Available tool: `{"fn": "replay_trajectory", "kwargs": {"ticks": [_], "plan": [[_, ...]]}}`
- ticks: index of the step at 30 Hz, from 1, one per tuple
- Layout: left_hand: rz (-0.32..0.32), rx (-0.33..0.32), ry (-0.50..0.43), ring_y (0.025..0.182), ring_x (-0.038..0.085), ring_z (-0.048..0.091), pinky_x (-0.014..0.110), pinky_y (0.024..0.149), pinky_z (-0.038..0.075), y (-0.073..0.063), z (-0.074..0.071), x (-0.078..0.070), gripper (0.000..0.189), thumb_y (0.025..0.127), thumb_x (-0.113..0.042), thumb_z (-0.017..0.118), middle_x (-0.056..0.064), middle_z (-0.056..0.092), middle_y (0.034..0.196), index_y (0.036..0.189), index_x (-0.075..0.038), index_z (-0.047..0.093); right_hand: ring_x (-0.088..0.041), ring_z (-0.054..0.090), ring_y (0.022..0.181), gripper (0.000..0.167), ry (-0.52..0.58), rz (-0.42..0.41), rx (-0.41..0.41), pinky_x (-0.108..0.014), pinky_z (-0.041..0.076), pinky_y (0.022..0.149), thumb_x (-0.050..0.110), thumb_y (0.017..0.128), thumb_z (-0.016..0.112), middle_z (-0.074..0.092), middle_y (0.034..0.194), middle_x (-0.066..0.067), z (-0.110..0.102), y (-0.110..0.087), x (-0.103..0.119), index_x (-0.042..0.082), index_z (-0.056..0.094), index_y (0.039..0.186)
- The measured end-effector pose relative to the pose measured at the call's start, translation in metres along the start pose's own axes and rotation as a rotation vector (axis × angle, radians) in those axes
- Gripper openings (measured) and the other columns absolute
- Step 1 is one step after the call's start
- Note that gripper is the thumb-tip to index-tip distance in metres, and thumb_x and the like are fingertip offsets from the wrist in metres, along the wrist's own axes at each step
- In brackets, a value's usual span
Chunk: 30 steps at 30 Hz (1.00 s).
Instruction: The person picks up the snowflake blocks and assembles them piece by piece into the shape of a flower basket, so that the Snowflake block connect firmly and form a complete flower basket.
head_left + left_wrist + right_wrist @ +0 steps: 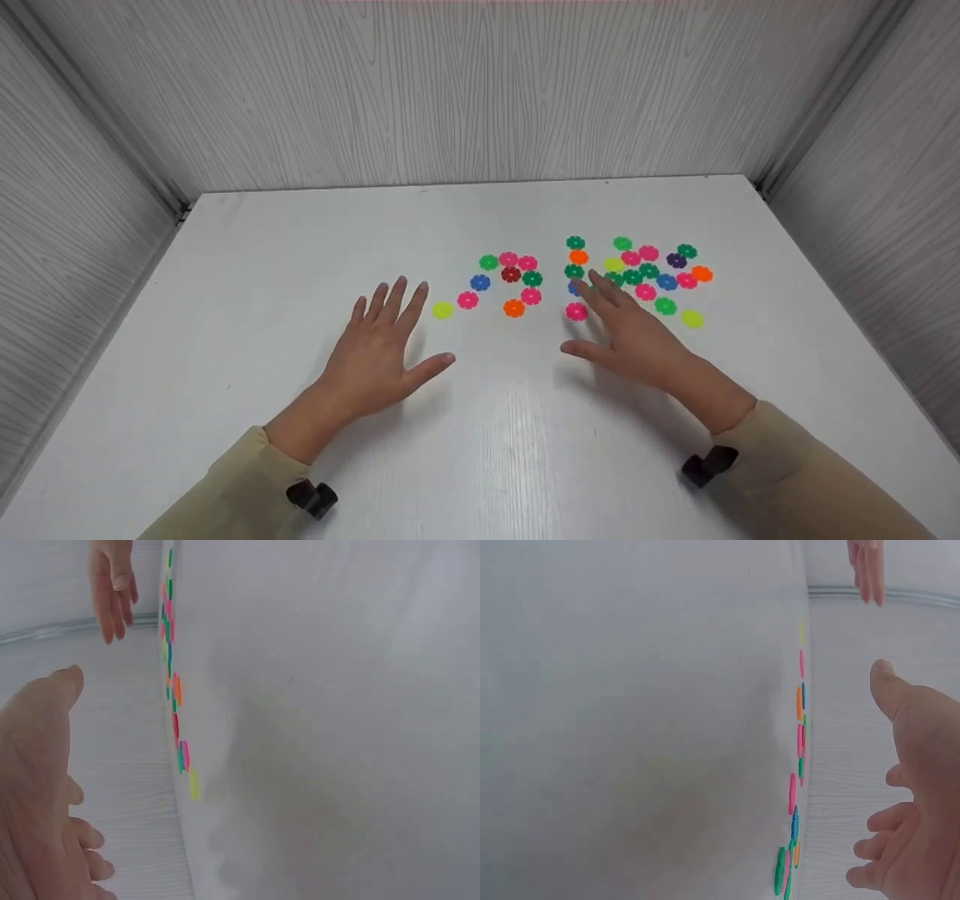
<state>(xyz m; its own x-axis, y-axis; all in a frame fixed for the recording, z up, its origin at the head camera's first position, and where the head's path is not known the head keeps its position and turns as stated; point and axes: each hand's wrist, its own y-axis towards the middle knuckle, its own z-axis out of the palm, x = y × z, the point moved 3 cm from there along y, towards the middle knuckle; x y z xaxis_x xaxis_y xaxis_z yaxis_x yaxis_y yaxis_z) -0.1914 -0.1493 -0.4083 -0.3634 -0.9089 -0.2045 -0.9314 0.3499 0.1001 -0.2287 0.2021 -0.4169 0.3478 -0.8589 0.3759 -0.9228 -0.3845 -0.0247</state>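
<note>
Many small flower-shaped notched discs in bright colours lie flat on the white table. My left hand (373,356) is held above the table with straight, spread fingers, left of a yellow disc (442,310); it holds nothing. My right hand (637,337) hovers with fingers extended and thumb apart, also holding nothing. Its fingertips partly cover a blue disc (573,289) in a short upright row, above a pink disc (576,312). In the left group, a dark red disc (511,274) sits among pink and green ones. Both wrist views show the discs edge-on, beyond the hands.
A looser cluster at the right includes a dark purple disc (676,260), an orange disc (702,274) and a yellow-green disc (692,319). Wood-grain panels enclose the table (480,465) at the back (480,97) and both sides. Small black devices (312,499) sit at both sleeve cuffs.
</note>
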Motion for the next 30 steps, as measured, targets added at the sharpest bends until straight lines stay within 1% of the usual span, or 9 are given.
{"fn": "replay_trajectory", "kwargs": {"ticks": [1, 5, 10, 13, 15, 18, 21, 26, 30], "plan": [[0.011, 0.002, -0.022, 0.160, 0.043, 0.018, 0.062, 0.127, 0.014, 0.003, -0.002, 0.001, 0.102, 0.097, -0.076, 0.052, 0.018, 0.019, 0.175, 0.171, -0.015, 0.019, -0.038, 0.022, 0.160, 0.103, 0.020, -0.002, 0.000, -0.060, 0.051, 0.105, 0.058, 0.091, 0.079, 0.021, 0.176, -0.010, -0.001, 0.004, 0.001, 0.026, 0.023, 0.171], [0.038, 0.015, -0.126, 0.160, 0.039, 0.023, 0.056, 0.128, 0.018, 0.017, -0.005, 0.009, 0.097, 0.100, -0.070, 0.055, 0.016, 0.022, 0.175, 0.171, -0.016, 0.019, -0.036, 0.030, 0.157, 0.098, 0.114, -0.014, -0.016, -0.058, 0.051, 0.106, 0.051, 0.090, 0.083, 0.032, 0.172, -0.008, -0.005, 0.020, 0.006, 0.027, 0.031, 0.169], [0.029, 0.021, -0.250, 0.158, 0.033, 0.030, 0.054, 0.125, 0.030, 0.034, -0.002, 0.021, 0.093, 0.100, -0.066, 0.059, 0.010, 0.027, 0.174, 0.171, -0.021, 0.019, -0.032, 0.041, 0.152, 0.091, 0.231, -0.036, -0.034, -0.055, 0.052, 0.107, 0.051, 0.089, 0.084, 0.045, 0.165, -0.004, -0.005, 0.039, 0.010, 0.029, 0.039, 0.165], [0.020, 0.003, -0.337, 0.156, 0.030, 0.035, 0.052, 0.124, 0.033, 0.044, 0.001, 0.029, 0.091, 0.100, -0.062, 0.063, 0.006, 0.032, 0.172, 0.171, -0.023, 0.022, -0.032, 0.049, 0.146, 0.085, 0.301, -0.066, -0.047, -0.052, 0.053, 0.107, 0.048, 0.090, 0.084, 0.050, 0.161, -0.002, -0.003, 0.051, 0.010, 0.027, 0.046, 0.162], [0.013, -0.013, -0.407, 0.152, 0.030, 0.042, 0.052, 0.123, 0.035, 0.050, 0.004, 0.034, 0.091, 0.099, -0.059, 0.068, 0.008, 0.039, 0.168, 0.171, -0.023, 0.024, -0.031, 0.053, 0.141, 0.080, 0.349, -0.070, -0.052, -0.050, 0.054, 0.106, 0.045, 0.090, 0.085, 0.055, 0.157, -0.003, -0.001, 0.058, 0.010, 0.025, 0.050, 0.160], [-0.008, -0.031, -0.501, 0.145, 0.029, 0.052, 0.055, 0.120, 0.038, 0.058, 0.009, 0.040, 0.091, 0.097, -0.054, 0.073, 0.011, 0.049, 0.162, 0.170, -0.025, 0.027, -0.029, 0.058, 0.134, 0.075, 0.427, -0.046, -0.047, -0.046, 0.055, 0.105, 0.039, 0.090, 0.087, 0.061, 0.150, -0.005, 0.005, 0.068, 0.010, 0.022, 0.055, 0.156], [-0.038, -0.033, -0.575, 0.140, 0.027, 0.058, 0.055, 0.118, 0.041, 0.066, 0.016, 0.045, 0.092, 0.095, -0.051, 0.077, 0.012, 0.055, 0.156, 0.169, -0.027, 0.029, -0.026, 0.060, 0.128, 0.070, 0.489, -0.033, -0.032, -0.043, 0.056, 0.103, 0.033, 0.090, 0.087, 0.065, 0.141, -0.008, 0.013, 0.077, 0.012, 0.016, 0.059, 0.152], [-0.081, 0.014, -0.692, 0.134, 0.025, 0.061, 0.046, 0.116, 0.046, 0.075, 0.030, 0.051, 0.091, 0.092, -0.043, 0.084, 0.009, 0.061, 0.150, 0.167, -0.023, 0.036, -0.024, 0.060, 0.119, 0.061, 0.530, -0.015, 0.010, -0.038, 0.057, 0.099, 0.027, 0.091, 0.087, 0.068, 0.126, -0.006, 0.026, 0.087, 0.017, 0.016, 0.064, 0.147], [-0.098, 0.054, -0.735, 0.132, 0.023, 0.061, 0.043, 0.116, 0.046, 0.079, 0.040, 0.056, 0.084, 0.090, -0.035, 0.087, 0.006, 0.064, 0.143, 0.162, -0.017, 0.047, -0.023, 0.060, 0.118, 0.060, 0.521, 0.022, 0.041, -0.035, 0.057, 0.098, 0.023, 0.090, 0.088, 0.066, 0.122, -0.005, 0.035, 0.091, 0.016, 0.017, 0.065, 0.145]]}}
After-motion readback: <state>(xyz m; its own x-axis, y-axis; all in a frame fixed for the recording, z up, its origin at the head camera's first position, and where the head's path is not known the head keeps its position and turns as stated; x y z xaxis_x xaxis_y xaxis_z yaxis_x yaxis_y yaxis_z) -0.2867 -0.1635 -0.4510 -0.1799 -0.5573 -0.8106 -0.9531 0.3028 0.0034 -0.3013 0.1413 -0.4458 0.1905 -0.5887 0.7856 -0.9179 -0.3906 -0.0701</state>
